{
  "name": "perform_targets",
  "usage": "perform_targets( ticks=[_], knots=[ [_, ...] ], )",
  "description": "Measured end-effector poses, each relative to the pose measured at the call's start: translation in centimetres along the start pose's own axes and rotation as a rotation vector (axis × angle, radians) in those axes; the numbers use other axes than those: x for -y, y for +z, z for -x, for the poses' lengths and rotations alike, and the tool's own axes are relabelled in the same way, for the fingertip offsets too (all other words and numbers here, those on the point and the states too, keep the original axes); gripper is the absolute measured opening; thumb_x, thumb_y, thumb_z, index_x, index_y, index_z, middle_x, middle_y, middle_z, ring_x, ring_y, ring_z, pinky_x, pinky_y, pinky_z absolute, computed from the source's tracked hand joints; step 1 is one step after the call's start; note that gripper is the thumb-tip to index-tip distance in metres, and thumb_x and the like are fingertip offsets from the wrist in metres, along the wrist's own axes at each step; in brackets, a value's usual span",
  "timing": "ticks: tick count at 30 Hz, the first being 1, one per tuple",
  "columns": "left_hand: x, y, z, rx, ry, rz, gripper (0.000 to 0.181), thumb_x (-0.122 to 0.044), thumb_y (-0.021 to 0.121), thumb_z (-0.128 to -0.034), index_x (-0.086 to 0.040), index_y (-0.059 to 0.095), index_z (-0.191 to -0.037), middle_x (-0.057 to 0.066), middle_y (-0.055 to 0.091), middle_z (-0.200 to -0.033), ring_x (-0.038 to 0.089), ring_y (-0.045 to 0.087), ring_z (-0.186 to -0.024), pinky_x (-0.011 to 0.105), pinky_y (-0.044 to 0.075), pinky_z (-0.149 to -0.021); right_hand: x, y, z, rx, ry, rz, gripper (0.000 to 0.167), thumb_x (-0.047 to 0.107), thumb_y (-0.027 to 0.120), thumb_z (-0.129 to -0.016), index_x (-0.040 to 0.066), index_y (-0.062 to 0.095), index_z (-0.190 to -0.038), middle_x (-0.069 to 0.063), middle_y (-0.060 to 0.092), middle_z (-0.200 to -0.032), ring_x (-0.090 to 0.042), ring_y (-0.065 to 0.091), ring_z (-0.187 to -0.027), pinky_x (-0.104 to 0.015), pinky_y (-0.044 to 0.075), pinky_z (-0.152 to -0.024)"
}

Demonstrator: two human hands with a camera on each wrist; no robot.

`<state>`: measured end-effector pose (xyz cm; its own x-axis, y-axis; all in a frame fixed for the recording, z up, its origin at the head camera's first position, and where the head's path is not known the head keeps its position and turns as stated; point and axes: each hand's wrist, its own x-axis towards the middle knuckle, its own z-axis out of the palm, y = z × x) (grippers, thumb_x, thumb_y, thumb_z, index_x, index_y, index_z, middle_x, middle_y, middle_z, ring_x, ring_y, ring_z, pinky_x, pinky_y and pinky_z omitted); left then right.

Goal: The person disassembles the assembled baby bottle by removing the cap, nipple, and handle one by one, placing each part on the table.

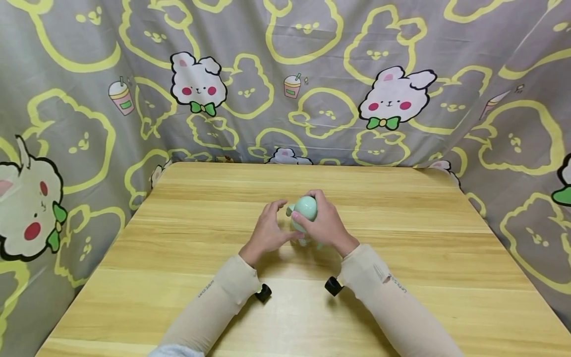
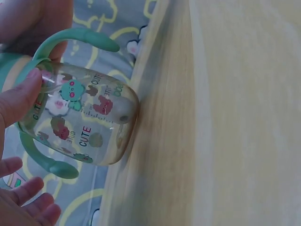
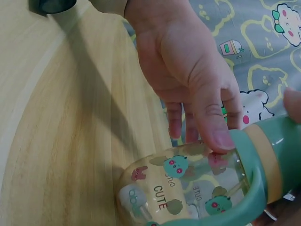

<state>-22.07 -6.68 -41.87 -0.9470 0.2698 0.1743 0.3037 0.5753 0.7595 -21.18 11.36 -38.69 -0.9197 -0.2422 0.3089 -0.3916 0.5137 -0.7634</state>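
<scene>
A baby bottle [image 2: 89, 113] with a see-through, cartoon-printed body and two green handles stands upright on the table. Its rounded mint-green lid [image 1: 306, 208] shows in the head view. My right hand [image 1: 327, 223] grips the bottle around this lid from the right side. On the other side is my left hand [image 1: 269, 232], its fingers spread apart and its thumb [image 3: 214, 117] laid against the body just below the neck. Clear of the bottle, the other left fingers [image 2: 33, 202] appear in the left wrist view. Part of the right hand is cut off in the right wrist view.
The wooden table [image 1: 178, 277] extends around both hands. Behind and beside it hangs a grey curtain [image 1: 250, 39] with cartoon prints. A black wrist camera [image 1: 263, 293] sits under the left sleeve, and another black camera [image 1: 333, 286] by the right.
</scene>
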Motion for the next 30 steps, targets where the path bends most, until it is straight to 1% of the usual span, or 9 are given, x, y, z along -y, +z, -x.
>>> perform_targets(
  ticks=[3, 5, 9, 11, 13, 16, 19, 26, 30],
  knots=[
    [0.0, 0.0, 0.1, 0.003, 0.013, 0.015, 0.082, -0.036, 0.087, -0.0700, -0.003, 0.046, -0.133, 0.014, 0.049, -0.128, 0.033, 0.048, -0.118, 0.046, 0.042, -0.096, -0.1, 0.0, 0.1, 0.005, -0.024, -0.021, 0.049, 0.028, 0.065, -0.092, 0.005, 0.040, -0.127, -0.016, 0.059, -0.104, -0.024, 0.061, -0.083, -0.036, 0.053, -0.067],
    [0.0, 0.0, 0.1, 0.027, 0.034, 0.028, 0.074, -0.034, 0.084, -0.0742, -0.001, 0.047, -0.129, 0.014, 0.052, -0.125, 0.032, 0.050, -0.116, 0.043, 0.044, -0.094, -0.2, 0.0, 0.1, -0.001, -0.011, -0.033, 0.051, 0.029, 0.065, -0.092, 0.006, 0.040, -0.130, -0.015, 0.059, -0.106, -0.024, 0.061, -0.085, -0.037, 0.053, -0.068],
    [0.0, 0.2, 0.1, 0.095, 0.118, 0.056, 0.063, -0.025, 0.076, -0.0841, 0.001, 0.046, -0.133, 0.016, 0.054, -0.129, 0.030, 0.052, -0.118, 0.042, 0.046, -0.095, -0.3, 0.1, 0.1, -0.016, 0.031, -0.039, 0.055, 0.035, 0.067, -0.091, 0.008, 0.043, -0.132, -0.013, 0.060, -0.107, -0.025, 0.061, -0.086, -0.038, 0.052, -0.068],
    [0.1, 0.4, 0.1, 0.126, 0.156, 0.053, 0.061, -0.023, 0.072, -0.0872, 0.001, 0.044, -0.136, 0.016, 0.053, -0.133, 0.030, 0.051, -0.122, 0.043, 0.045, -0.096, -0.3, 0.0, 0.1, -0.020, 0.046, -0.031, 0.055, 0.036, 0.068, -0.090, 0.009, 0.045, -0.132, -0.013, 0.060, -0.106, -0.025, 0.061, -0.086, -0.038, 0.052, -0.068],
    [0.1, 0.6, 0.1, 0.143, 0.181, 0.052, 0.061, -0.021, 0.070, -0.0879, 0.001, 0.043, -0.138, 0.015, 0.052, -0.135, 0.029, 0.050, -0.123, 0.044, 0.044, -0.097, -0.3, 0.0, 0.0, -0.024, 0.053, -0.023, 0.053, 0.035, 0.068, -0.089, 0.009, 0.046, -0.130, -0.012, 0.060, -0.105, -0.025, 0.061, -0.085, -0.038, 0.051, -0.068],
    [0.1, 0.9, 0.1, 0.159, 0.184, 0.046, 0.063, -0.021, 0.070, -0.0872, 0.000, 0.042, -0.140, 0.014, 0.051, -0.136, 0.028, 0.049, -0.125, 0.044, 0.043, -0.099, -0.3, 0.1, 0.0, -0.034, 0.058, -0.018, 0.052, 0.035, 0.069, -0.089, 0.010, 0.047, -0.128, -0.013, 0.061, -0.105, -0.025, 0.061, -0.085, -0.038, 0.051, -0.068],
    [0.0, 1.1, 0.0, 0.162, 0.184, 0.046, 0.064, -0.020, 0.070, -0.0868, -0.001, 0.041, -0.141, 0.013, 0.051, -0.136, 0.027, 0.049, -0.125, 0.044, 0.042, -0.099, -0.4, 0.1, 0.0, -0.052, 0.062, -0.019, 0.053, 0.036, 0.070, -0.088, 0.010, 0.047, -0.128, -0.013, 0.061, -0.105, -0.025, 0.061, -0.085, -0.038, 0.051, -0.068],
    [0.0, 1.5, 0.0, 0.181, 0.187, 0.026, 0.065, -0.021, 0.068, -0.0881, -0.003, 0.039, -0.143, 0.010, 0.052, -0.135, 0.025, 0.049, -0.124, 0.043, 0.042, -0.099, -0.6, -0.1, 0.2, -0.092, 0.082, -0.027, 0.054, 0.037, 0.072, -0.086, 0.011, 0.049, -0.128, -0.013, 0.062, -0.106, -0.026, 0.061, -0.087, -0.039, 0.051, -0.069],
    [-0.1, 1.6, -0.1, 0.178, 0.190, 0.018, 0.066, -0.024, 0.069, -0.0880, -0.004, 0.039, -0.143, 0.010, 0.052, -0.135, 0.024, 0.051, -0.121, 0.042, 0.043, -0.098, -0.6, -0.2, 0.3, -0.109, 0.081, -0.033, 0.054, 0.037, 0.073, -0.085, 0.010, 0.050, -0.127, -0.013, 0.062, -0.106, -0.027, 0.061, -0.087, -0.040, 0.051, -0.069]
  ],
)
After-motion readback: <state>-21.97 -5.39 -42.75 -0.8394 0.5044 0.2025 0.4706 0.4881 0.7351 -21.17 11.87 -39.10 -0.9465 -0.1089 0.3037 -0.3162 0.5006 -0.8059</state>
